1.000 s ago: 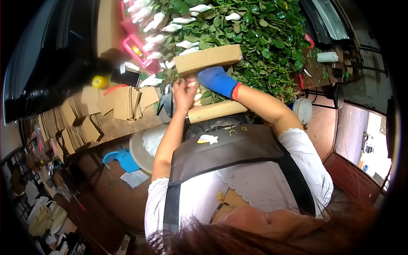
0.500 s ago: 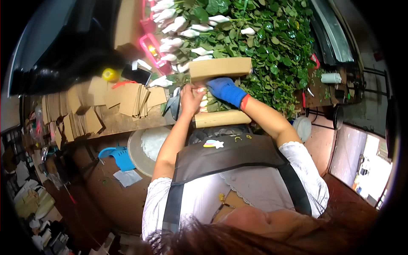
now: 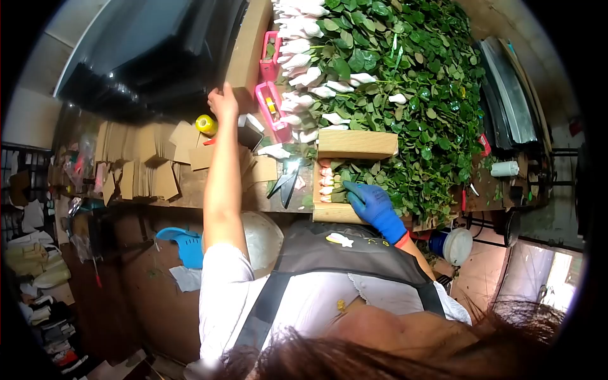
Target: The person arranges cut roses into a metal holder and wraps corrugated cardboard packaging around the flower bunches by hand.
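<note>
My left hand [image 3: 223, 102] is bare and reaches to the upper left, beside a long cardboard box [image 3: 249, 54]. Its fingers look loosely bent and apart, with nothing visible in them. On my right hand [image 3: 375, 206] is a blue glove with greenish fingertips; its fingers are together on leafy stems beside a short row of pale pink rose heads [image 3: 326, 181]. These roses lie on corrugated cardboard [image 3: 342, 213], whose other end [image 3: 358, 144] stands up behind them. Dark-handled scissors [image 3: 286, 183] lie open to the left of the roses.
Leafy stems [image 3: 418, 82] with white-wrapped heads [image 3: 307, 77] cover the back. Pink holders [image 3: 271, 109], a yellow tape roll [image 3: 206, 125], a phone [image 3: 249, 137] and cardboard pieces [image 3: 166, 180] are at the left. A white roll [image 3: 505, 168] lies right; a white-lidded bucket [image 3: 457, 246] stands below.
My left hand has left the rose heads and moved to the upper left. My gloved hand has moved down off the upright cardboard, onto the stems. The view has shifted, uncovering the rose row and scissors.
</note>
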`<state>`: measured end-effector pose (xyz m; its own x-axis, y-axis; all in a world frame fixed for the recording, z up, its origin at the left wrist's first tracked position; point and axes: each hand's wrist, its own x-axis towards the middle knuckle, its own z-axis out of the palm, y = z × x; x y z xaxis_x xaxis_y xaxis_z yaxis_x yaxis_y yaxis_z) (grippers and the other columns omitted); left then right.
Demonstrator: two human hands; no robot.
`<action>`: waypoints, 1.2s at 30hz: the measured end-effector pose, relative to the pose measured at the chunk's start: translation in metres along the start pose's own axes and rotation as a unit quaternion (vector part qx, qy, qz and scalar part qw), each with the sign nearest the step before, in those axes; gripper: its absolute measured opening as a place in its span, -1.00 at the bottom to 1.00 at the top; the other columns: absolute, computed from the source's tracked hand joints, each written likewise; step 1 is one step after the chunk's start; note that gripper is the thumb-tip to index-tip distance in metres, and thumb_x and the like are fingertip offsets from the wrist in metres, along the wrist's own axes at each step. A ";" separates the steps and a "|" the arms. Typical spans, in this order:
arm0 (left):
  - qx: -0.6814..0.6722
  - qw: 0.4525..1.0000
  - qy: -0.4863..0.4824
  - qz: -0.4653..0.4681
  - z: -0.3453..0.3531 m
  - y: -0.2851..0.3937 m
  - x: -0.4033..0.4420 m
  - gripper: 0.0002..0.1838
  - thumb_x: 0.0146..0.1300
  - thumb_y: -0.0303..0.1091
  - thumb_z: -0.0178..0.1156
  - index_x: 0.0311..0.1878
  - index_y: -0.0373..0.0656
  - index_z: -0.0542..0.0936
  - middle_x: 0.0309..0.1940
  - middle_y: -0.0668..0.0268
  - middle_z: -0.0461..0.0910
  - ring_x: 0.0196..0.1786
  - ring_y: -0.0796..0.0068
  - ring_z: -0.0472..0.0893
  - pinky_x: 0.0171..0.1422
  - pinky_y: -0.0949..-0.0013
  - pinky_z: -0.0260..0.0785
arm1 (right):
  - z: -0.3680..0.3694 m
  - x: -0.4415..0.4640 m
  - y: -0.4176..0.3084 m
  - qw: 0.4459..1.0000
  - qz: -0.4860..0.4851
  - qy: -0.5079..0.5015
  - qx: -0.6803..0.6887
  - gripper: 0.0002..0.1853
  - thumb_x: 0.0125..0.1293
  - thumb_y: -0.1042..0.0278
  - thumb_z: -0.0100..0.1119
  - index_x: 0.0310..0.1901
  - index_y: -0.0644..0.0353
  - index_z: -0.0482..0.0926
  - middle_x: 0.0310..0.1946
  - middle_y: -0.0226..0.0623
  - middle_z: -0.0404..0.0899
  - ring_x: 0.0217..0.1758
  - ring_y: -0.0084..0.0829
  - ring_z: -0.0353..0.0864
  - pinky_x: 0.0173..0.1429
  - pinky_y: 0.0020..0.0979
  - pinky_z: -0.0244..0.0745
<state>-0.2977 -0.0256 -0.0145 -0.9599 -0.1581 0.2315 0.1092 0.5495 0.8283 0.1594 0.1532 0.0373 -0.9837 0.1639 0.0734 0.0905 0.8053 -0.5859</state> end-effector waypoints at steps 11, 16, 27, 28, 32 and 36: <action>-0.172 0.969 0.082 0.159 -0.041 0.052 -0.030 -0.81 0.31 -0.37 0.35 -0.12 -0.30 0.73 -0.23 0.28 0.68 -0.15 0.45 0.64 0.02 0.38 0.48 | 0.001 0.001 -0.004 0.997 -0.013 0.067 0.019 -0.66 0.34 0.29 0.21 0.12 0.11 0.62 -0.17 -0.10 0.69 -0.18 -0.03 0.68 -0.09 -0.11 0.58; -0.215 0.900 0.100 0.365 -0.112 0.104 -0.140 -0.88 0.25 -0.64 0.31 -0.16 -0.27 0.69 -0.25 0.23 0.56 -0.20 0.42 0.51 -0.10 0.39 0.44 | -0.028 0.022 -0.029 0.966 0.089 0.107 0.220 -0.57 0.39 0.28 0.26 0.25 0.19 0.55 0.04 -0.11 0.69 0.08 -0.29 0.71 0.18 -0.31 0.57; -0.158 0.943 -0.101 0.276 -0.107 0.083 -0.285 -0.63 0.08 -0.22 0.51 -0.11 -0.18 0.66 -0.09 0.24 0.59 -0.15 0.20 0.55 0.06 0.20 0.37 | -0.086 0.035 0.030 0.912 0.340 -0.083 0.216 -0.64 0.35 0.07 0.38 -0.25 0.30 0.71 -0.48 -0.51 0.59 -0.42 -0.68 0.42 -0.32 -0.54 0.37; -0.141 0.960 -0.151 0.190 -0.104 0.081 -0.287 -0.64 0.14 -0.23 0.46 -0.08 -0.23 0.66 -0.14 0.21 0.60 -0.20 0.21 0.55 0.00 0.16 0.38 | -0.082 0.025 0.045 0.910 0.320 -0.077 0.253 -0.62 0.33 0.07 0.39 -0.27 0.32 0.70 -0.48 -0.48 0.59 -0.41 -0.67 0.43 -0.30 -0.52 0.39; -0.149 0.845 -0.488 -0.160 -0.086 0.059 -0.293 -0.74 0.41 -0.34 0.25 -0.09 -0.43 0.64 -0.29 0.21 0.67 -0.33 0.48 0.66 -0.32 0.38 0.61 | -0.061 0.011 0.101 0.907 0.312 -0.161 0.235 -0.52 0.33 -0.06 0.34 -0.25 0.33 0.70 -0.45 -0.29 0.67 -0.41 -0.54 0.55 -0.22 -0.39 0.50; -0.091 0.824 -0.526 -0.188 -0.046 -0.026 -0.314 -0.64 0.32 -0.16 0.35 -0.35 -0.35 0.69 -0.53 0.34 0.63 -0.46 0.59 0.60 -0.41 0.36 0.47 | -0.093 0.030 0.063 0.903 0.268 -0.288 -0.172 -0.48 0.30 -0.20 0.13 -0.03 0.12 0.69 -0.19 -0.12 0.73 -0.15 -0.13 0.71 0.02 -0.14 0.59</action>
<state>0.0131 -0.0283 -0.0855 -0.6166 0.5632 -0.5501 -0.3019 0.4762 0.8259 0.1497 0.2620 0.0772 -0.6928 0.3380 -0.6370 0.5225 0.8441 -0.1203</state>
